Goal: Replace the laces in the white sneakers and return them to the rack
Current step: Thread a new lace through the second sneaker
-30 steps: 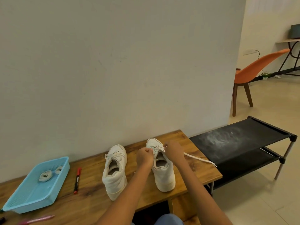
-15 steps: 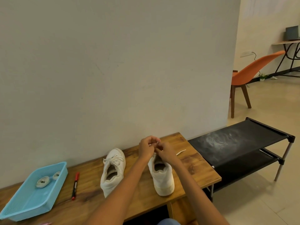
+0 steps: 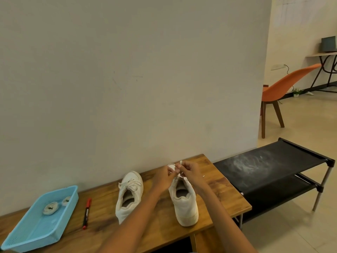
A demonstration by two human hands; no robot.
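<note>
Two white sneakers stand heel-toward-me on the wooden table (image 3: 215, 201). The left sneaker (image 3: 129, 195) is laced, with a bow. Both my hands meet over the front of the right sneaker (image 3: 184, 199). My left hand (image 3: 164, 177) and my right hand (image 3: 189, 171) pinch a white lace (image 3: 180, 163) whose tip sticks up between the fingers. The right sneaker's toe is hidden behind my hands.
A blue plastic basket (image 3: 27, 234) at the table's left holds two rolled laces (image 3: 50, 208). A red marker (image 3: 86, 212) lies beside it. The black two-tier shoe rack (image 3: 273, 167) stands right of the table. An orange chair (image 3: 284, 88) is farther back.
The lace that trailed across the table to the right has been pulled in; only a short end now shows. Both hands stayed over the right sneaker's front. My view tilted up slightly.
</note>
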